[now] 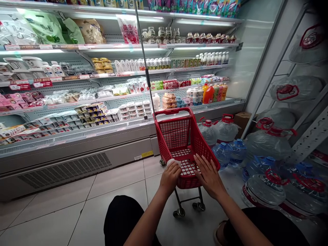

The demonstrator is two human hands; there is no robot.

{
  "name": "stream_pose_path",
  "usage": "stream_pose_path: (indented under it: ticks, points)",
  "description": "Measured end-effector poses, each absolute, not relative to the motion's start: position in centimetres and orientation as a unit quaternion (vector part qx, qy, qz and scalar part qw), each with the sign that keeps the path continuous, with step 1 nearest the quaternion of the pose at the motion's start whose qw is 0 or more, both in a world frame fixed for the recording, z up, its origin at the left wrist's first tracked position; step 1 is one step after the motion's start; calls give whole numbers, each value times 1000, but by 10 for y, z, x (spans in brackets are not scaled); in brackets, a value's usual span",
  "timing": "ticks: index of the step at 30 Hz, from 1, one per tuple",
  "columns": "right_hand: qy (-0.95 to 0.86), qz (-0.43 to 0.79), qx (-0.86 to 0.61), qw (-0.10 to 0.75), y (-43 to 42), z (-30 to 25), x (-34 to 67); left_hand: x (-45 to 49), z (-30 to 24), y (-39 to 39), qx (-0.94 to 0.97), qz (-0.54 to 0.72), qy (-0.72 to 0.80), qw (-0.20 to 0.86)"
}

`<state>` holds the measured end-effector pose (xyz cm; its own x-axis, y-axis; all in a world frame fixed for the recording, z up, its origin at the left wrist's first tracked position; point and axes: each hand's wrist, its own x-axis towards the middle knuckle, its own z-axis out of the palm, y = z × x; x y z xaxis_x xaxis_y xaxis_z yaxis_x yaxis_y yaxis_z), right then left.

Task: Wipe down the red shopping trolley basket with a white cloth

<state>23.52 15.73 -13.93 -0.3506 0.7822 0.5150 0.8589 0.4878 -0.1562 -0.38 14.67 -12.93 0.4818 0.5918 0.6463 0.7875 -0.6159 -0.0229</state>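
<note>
A small red shopping trolley [176,133] on wheels stands on the tiled floor in front of me. My left hand [170,177] is closed round a white cloth-like wad [172,162] and presses it on the near rim of the basket. My right hand [208,176] lies flat with fingers spread on the basket's near right rim. The basket holds nothing that I can see. My knees in black trousers show at the bottom.
An open chiller [77,99] with shelves of dairy, drinks and packets fills the left and back. Large water bottles [266,191] lie stacked on the floor and a rack at right. A cardboard box [242,119] sits in the corner. A thin pole [145,61] rises behind the trolley.
</note>
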Motion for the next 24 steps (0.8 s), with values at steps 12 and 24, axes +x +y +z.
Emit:
stream_pose_path:
  ticks: [12,24]
  points:
    - [-762,-36,-572,302,162,-155,290,57,-138,102,-881,-279,-348,157]
    - [-734,83,-564,370,160,-148,273,36,-113,135,-904,-238,-317,160]
